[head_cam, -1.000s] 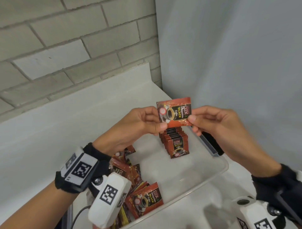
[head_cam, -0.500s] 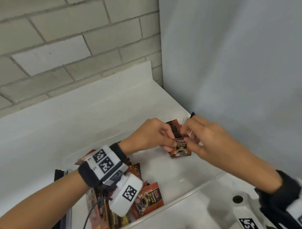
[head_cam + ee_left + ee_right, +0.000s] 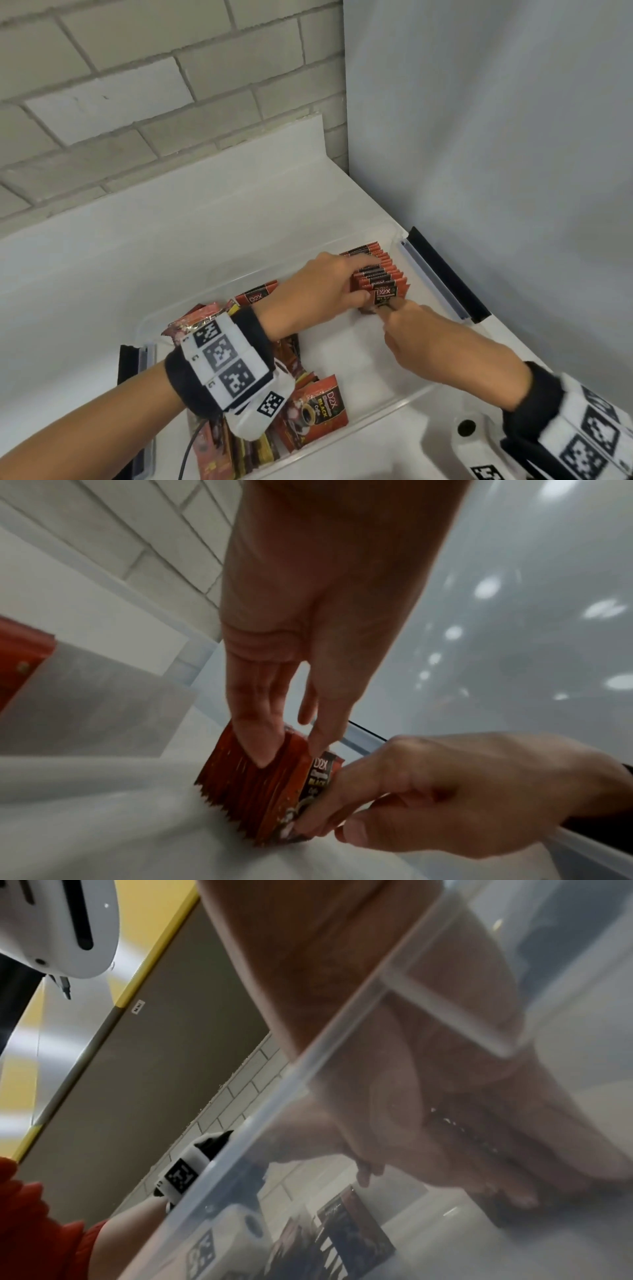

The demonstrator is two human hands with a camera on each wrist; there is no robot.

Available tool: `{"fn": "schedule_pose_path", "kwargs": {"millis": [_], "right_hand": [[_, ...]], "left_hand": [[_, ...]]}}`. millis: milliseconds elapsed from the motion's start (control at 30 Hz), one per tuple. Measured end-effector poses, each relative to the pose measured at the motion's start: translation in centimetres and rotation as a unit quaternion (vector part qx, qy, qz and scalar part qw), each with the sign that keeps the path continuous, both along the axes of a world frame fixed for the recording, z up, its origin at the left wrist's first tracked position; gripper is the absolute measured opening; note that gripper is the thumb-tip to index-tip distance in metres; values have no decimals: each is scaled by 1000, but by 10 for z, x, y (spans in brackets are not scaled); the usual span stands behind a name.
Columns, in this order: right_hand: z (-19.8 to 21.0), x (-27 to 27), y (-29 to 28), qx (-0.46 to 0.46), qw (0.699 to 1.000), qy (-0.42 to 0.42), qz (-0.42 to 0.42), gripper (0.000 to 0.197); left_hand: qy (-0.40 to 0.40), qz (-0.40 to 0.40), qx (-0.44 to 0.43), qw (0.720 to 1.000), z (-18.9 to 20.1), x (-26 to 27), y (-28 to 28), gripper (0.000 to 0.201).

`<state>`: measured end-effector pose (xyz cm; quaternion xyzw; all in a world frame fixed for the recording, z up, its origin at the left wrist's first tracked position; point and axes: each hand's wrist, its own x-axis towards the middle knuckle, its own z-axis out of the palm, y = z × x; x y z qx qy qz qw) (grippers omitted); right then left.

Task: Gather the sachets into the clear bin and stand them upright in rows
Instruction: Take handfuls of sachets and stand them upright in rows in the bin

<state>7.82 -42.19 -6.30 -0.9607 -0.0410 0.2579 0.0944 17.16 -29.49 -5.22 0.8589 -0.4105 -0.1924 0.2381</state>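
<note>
A clear bin (image 3: 346, 356) lies on the white counter. A row of red sachets (image 3: 375, 270) stands upright at its far right end. My left hand (image 3: 318, 291) rests on the row, its straight fingers (image 3: 260, 739) touching the tops of the sachets (image 3: 246, 785). My right hand (image 3: 411, 329) pinches the front sachet (image 3: 386, 294) at the near end of the row, and its curled fingers (image 3: 342, 804) grip that sachet (image 3: 320, 772) low down. Loose sachets (image 3: 315, 411) lie piled in the bin's left end. The right wrist view shows the right hand (image 3: 445, 1123) blurred through the bin wall (image 3: 308, 1064).
Black latch handles sit at the bin's right end (image 3: 448, 274) and left end (image 3: 128, 370). A grey wall (image 3: 496, 137) rises close to the right and a brick wall (image 3: 154, 85) stands behind the counter. A bare strip of bin floor separates the row from the pile.
A second ago both hands held one sachet up above the bin. They have lowered it into the bin, and it now stands at the front of the row.
</note>
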Motion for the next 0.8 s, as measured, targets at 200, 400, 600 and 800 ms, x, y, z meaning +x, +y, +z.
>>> {"fn": "schedule_pose_path", "kwargs": {"millis": [200,400,600,800], "right_hand": [[7,-1,0,-10,1000,-1,-4,34],[12,-2,0,14,998,-23,-59,40],[14,-4,1,28,996,-37,-76,36],[14,-4,1,22,996,-34,-77,36]], "left_hand": [[93,80,-38,992,7,6,12,26],[358,192,-30,913,1,2,22,37],[508,164,-71,843,-13,-13,6,62],[511,194,-90,832,-21,-12,-1,57]]}}
